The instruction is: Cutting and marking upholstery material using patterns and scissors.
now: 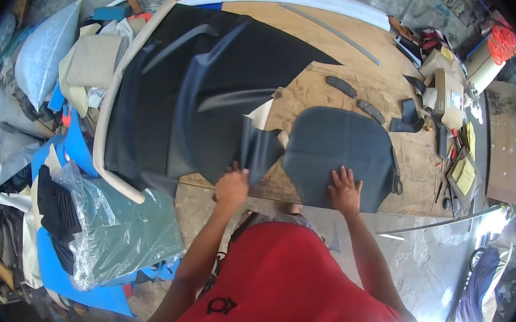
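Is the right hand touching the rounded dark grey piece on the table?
Touching. The head view shows the right hand lying flat, fingers spread, on the rounded dark grey piece.

The left hand (232,186) hides its fingers under the black sheet (203,87); small tools (450,161) stay indistinct

Hands (232,186) on dark leatherette (196,93) — workbench (365,78)

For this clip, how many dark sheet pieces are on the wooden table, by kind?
Large black sheet held at its edge by the left hand: 1
Rounded grey cut panel under the right hand: 1
Small dark oblong strips on the wooden table: 2
Total: 4
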The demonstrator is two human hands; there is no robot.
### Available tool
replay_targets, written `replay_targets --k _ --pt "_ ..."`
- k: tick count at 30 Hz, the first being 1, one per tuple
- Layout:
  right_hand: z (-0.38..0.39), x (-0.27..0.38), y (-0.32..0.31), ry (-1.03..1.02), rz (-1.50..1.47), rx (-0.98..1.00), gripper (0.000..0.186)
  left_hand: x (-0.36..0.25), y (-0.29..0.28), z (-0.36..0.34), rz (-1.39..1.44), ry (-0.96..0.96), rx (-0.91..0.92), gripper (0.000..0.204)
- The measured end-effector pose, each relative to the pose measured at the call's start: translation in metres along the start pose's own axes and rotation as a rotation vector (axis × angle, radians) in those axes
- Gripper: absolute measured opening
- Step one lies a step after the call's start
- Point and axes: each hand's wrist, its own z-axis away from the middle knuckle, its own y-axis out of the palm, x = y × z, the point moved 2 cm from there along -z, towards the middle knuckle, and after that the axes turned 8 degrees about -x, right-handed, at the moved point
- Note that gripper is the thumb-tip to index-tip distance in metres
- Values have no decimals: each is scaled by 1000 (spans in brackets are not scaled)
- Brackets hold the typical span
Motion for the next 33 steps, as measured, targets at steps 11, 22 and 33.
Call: replay_targets --k 11,22,33 --pt "-16 57 -14 484 -286 137 39 -13 -51 17 955 384 284 43" --pt "-43 141 -1 457 -924 101 15 383 -94 -74 120 -160 -420 56" --pt "-46 -39 -107 566 -245 -587 33 325 -59 -45 -305 -186 40 78"
